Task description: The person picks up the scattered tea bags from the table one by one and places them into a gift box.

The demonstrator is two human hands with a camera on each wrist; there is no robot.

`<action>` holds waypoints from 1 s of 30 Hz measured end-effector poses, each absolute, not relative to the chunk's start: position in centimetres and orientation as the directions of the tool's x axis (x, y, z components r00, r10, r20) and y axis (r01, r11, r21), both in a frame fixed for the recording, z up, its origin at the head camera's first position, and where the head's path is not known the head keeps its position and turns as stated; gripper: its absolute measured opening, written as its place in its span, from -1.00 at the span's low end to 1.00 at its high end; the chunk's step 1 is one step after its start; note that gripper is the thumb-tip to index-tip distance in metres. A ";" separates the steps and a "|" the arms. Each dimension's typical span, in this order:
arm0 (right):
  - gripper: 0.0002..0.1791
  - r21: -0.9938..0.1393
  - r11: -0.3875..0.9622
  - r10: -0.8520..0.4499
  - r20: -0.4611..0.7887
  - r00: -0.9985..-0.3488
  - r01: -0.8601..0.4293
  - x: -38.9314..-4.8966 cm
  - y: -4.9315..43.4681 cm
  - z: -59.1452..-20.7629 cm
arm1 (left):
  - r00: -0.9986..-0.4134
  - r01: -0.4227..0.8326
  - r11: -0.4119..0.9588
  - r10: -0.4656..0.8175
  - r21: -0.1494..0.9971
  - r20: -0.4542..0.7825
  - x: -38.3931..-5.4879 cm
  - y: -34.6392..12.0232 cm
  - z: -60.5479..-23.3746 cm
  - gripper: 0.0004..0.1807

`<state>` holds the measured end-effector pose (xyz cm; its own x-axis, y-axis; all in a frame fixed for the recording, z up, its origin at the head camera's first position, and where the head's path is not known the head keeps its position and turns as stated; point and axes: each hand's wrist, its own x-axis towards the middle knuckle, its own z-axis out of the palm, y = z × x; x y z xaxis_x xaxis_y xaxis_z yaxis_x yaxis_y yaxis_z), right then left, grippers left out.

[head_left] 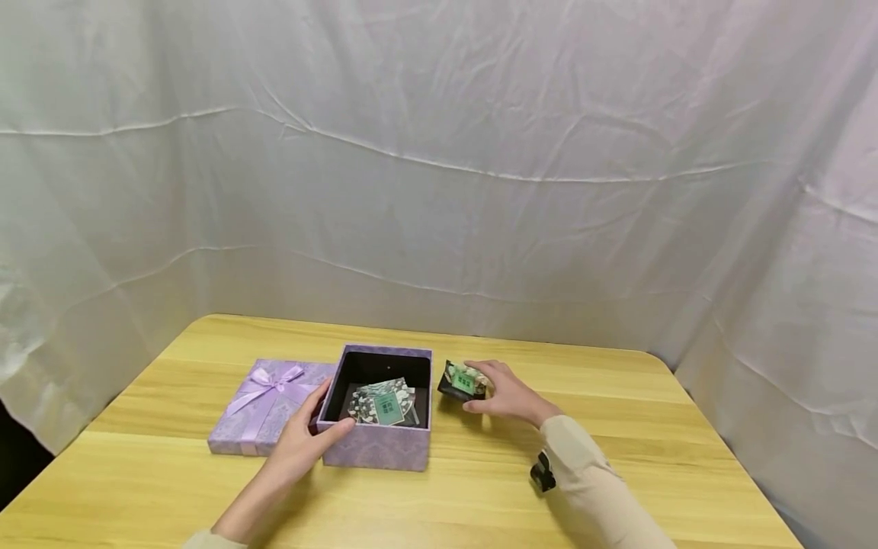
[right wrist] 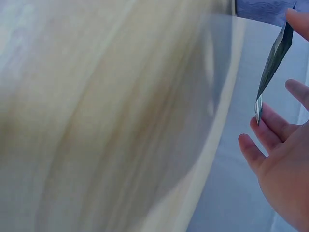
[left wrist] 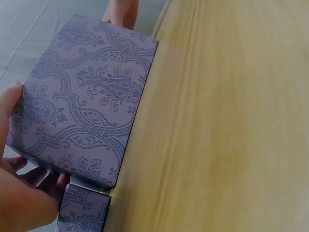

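A purple patterned gift box [head_left: 376, 448] stands lidless on the table, its inside black. Several flat packets [head_left: 381, 404] with dark floral print and a green label lie in it. My left hand [head_left: 302, 441] holds the box at its near left corner, thumb on the front rim and fingers along the left side. To the right of the box, my right hand [head_left: 506, 393] holds a similar packet [head_left: 461, 381] above the table. In the right wrist view this packet [right wrist: 276, 60] appears nearly edge-on, between thumb and fingers.
The purple lid [head_left: 229, 427] with a ribbon bow lies left of the box, close beside it. A black device [head_left: 543, 473] sits at the right wrist. Light grey curtains [head_left: 439, 229] hang behind the wooden table [head_left: 617, 396] and along its sides.
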<state>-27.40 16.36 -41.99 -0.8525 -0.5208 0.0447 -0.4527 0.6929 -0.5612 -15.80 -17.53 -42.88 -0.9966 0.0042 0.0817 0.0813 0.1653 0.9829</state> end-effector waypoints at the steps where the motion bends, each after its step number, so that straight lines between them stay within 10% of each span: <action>1: -0.08 -0.563 0.689 -0.524 0.047 -0.850 -0.456 -27.3 16.4 -41.9 | -0.997 0.083 0.165 0.005 0.983 0.083 -15.8 -17.5 -42.9 -0.13; 30: -0.09 -0.537 0.645 -0.606 0.073 -0.792 -0.543 -24.2 17.1 -37.8 | -0.996 0.086 0.162 0.006 0.983 0.086 -15.8 -17.5 -42.8 -0.13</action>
